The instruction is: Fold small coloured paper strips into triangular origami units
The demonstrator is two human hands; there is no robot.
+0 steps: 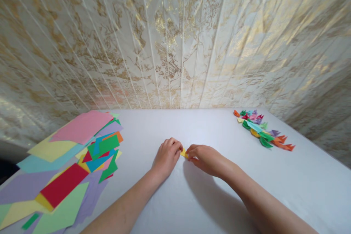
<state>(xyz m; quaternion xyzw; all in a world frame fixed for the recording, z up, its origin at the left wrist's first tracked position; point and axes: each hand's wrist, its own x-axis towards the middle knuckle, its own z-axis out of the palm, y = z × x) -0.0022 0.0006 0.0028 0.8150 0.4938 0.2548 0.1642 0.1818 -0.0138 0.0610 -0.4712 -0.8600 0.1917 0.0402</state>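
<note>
A small piece of yellow paper lies at the middle of the white table, between my two hands. My left hand pinches its left end, with the fingers curled and pressed together. From the right, my right hand grips the other end between thumb and fingertips. Only a short strip of the paper shows; the fingers cover the rest, so its folds cannot be made out.
On the left of the white table spread coloured paper sheets, among them a pink sheet and a red sheet. Several small folded paper figures lie at the back right. A gold-patterned curtain hangs behind the table.
</note>
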